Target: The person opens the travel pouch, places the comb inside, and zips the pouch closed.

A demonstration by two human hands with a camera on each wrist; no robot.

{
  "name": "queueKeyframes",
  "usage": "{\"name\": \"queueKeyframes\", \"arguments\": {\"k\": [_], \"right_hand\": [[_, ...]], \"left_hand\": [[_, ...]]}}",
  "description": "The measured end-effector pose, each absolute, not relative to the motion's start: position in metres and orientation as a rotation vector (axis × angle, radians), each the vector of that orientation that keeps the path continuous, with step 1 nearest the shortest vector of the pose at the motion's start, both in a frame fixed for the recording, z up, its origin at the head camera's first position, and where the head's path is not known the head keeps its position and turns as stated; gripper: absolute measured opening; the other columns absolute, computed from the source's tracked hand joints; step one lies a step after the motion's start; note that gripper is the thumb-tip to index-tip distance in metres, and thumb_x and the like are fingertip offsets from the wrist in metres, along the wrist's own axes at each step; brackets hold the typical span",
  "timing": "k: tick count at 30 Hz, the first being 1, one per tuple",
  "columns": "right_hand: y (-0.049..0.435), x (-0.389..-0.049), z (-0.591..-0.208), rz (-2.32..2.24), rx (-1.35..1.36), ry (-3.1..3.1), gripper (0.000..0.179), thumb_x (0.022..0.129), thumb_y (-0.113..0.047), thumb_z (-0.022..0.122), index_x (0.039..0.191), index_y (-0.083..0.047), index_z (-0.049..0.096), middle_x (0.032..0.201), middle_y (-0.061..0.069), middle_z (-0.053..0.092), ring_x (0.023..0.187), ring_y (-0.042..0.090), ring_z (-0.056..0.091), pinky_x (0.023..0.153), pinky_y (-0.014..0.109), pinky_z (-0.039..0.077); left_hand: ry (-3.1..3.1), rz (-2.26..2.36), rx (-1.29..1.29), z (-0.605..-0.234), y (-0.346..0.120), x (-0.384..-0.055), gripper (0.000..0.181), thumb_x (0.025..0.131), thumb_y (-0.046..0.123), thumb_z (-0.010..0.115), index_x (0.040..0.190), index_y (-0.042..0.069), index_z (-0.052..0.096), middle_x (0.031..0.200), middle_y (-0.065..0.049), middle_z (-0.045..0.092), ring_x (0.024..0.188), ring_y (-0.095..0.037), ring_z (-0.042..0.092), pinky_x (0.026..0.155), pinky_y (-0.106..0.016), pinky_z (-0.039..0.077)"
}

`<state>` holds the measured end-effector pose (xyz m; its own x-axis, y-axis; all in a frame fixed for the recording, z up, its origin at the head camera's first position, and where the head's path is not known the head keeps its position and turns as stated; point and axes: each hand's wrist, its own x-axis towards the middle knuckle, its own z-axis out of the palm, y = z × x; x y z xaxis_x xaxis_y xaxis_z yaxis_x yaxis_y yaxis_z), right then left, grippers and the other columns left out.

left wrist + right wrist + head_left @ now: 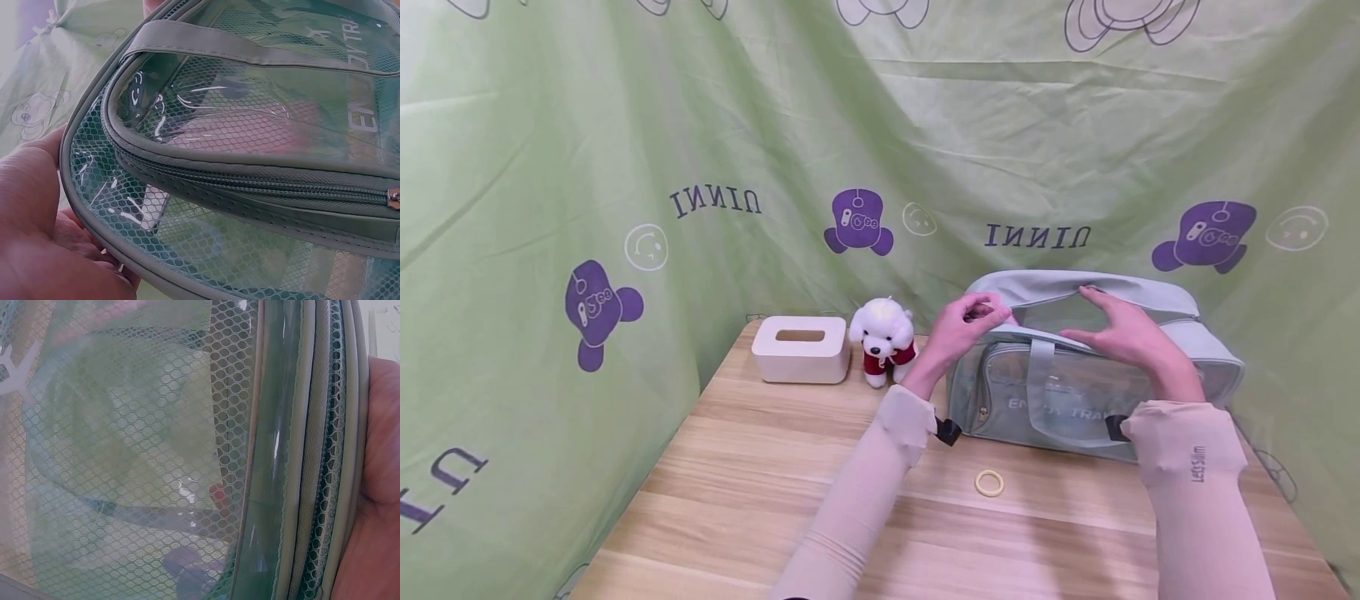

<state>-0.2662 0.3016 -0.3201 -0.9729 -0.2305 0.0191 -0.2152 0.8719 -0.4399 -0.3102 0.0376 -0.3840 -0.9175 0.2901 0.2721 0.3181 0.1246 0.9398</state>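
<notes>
A grey-green travel toiletry bag (1075,400) with clear mesh panels and a front zip pocket stands at the table's right, its top gaping. At the left end of the opening, my left hand (966,325) grips the bag's edge with curled fingers. In the left wrist view, that hand (56,231) lies along the piped side, its fingertips hidden behind it. My right hand (1131,333) spreads thumb and fingers across the opening, the thumb by the front rim and the fingertips at the back rim. The palm (378,481) borders the bag's edge in the right wrist view.
A white tissue box (801,354) sits at the table's back left. Beside it stands a white plush dog (883,333) in red clothing, close to my left forearm. A pale yellow ring (989,473) lies before the bag. Green printed cloth (760,125) hangs behind the table.
</notes>
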Motion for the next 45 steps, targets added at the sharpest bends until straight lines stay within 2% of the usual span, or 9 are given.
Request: {"name": "queueKeyframes", "arguments": {"k": [5,12,29,33,36,38,40,45], "right_hand": [[0.302,-0.266,-0.319,-0.703,-0.354,3.007,0.099,0.096,-0.045,0.071,0.162,0.005,0.017,0.163,0.038,0.02,0.148,0.059,0.02,0.12,0.069,0.02],[0.303,-0.265,-0.318,-0.703,-0.357,3.013,0.099,0.096,-0.044,0.071,0.162,0.005,0.017,0.163,0.037,0.02,0.148,0.059,0.021,0.12,0.069,0.02],[0.296,-0.265,-0.328,-0.739,-0.392,2.989,0.097,0.096,-0.043,0.072,0.161,0.007,0.019,0.163,0.036,0.022,0.148,0.058,0.022,0.12,0.068,0.021],[0.293,-0.264,-0.328,-0.75,-0.395,2.991,0.097,0.096,-0.043,0.072,0.16,0.007,0.02,0.163,0.036,0.023,0.148,0.057,0.023,0.12,0.068,0.021],[0.294,-0.262,-0.325,-0.748,-0.387,2.995,0.097,0.096,-0.042,0.072,0.16,0.007,0.019,0.163,0.036,0.023,0.148,0.058,0.023,0.119,0.069,0.021],[0.296,-0.261,-0.324,-0.74,-0.383,2.999,0.097,0.096,-0.043,0.071,0.161,0.007,0.019,0.163,0.036,0.022,0.148,0.058,0.023,0.119,0.069,0.021],[0.298,-0.261,-0.322,-0.728,-0.375,3.004,0.096,0.097,-0.043,0.071,0.161,0.007,0.019,0.163,0.036,0.022,0.147,0.058,0.023,0.119,0.069,0.021],[0.301,-0.26,-0.319,-0.724,-0.359,3.01,0.096,0.097,-0.043,0.07,0.161,0.006,0.019,0.163,0.036,0.022,0.147,0.058,0.023,0.119,0.069,0.022]], "left_hand": [[-2.326,-2.0,-0.649,-0.382,0.038,-0.309,0.048,0.094,0.035,0.076,0.136,0.012,0.067,0.112,-0.003,0.073,0.099,-0.003,0.063,0.086,-0.02,0.053],[-2.274,-2.033,-0.642,-0.382,0.04,-0.309,0.045,0.093,0.03,0.077,0.132,0.008,0.069,0.106,-0.003,0.072,0.094,-0.003,0.062,0.082,-0.019,0.051],[-2.287,-2.0,-0.647,-0.388,0.027,-0.301,0.042,0.094,0.027,0.076,0.131,0.007,0.068,0.109,-0.006,0.071,0.095,-0.008,0.061,0.082,-0.021,0.05],[-2.312,-1.916,-0.697,-0.389,0.019,-0.296,0.041,0.095,0.029,0.075,0.13,0.008,0.068,0.115,-0.008,0.071,0.102,-0.011,0.063,0.091,-0.027,0.053],[-2.325,-1.839,-0.745,-0.389,0.013,-0.292,0.039,0.095,0.03,0.075,0.13,0.013,0.069,0.123,-0.006,0.07,0.111,-0.01,0.061,0.101,-0.033,0.052],[-2.329,-1.783,-0.768,-0.389,0.009,-0.288,0.037,0.095,0.03,0.076,0.13,0.017,0.07,0.124,-0.004,0.069,0.113,-0.01,0.06,0.103,-0.036,0.051],[-2.328,-1.743,-0.792,-0.39,0.006,-0.284,0.035,0.094,0.03,0.077,0.128,0.02,0.071,0.122,-0.001,0.068,0.11,-0.01,0.06,0.1,-0.036,0.052],[-2.282,-1.718,-0.869,-0.393,0.004,-0.277,0.03,0.096,0.026,0.075,0.125,0.018,0.073,0.113,-0.002,0.069,0.097,-0.01,0.063,0.088,-0.032,0.056]]}}
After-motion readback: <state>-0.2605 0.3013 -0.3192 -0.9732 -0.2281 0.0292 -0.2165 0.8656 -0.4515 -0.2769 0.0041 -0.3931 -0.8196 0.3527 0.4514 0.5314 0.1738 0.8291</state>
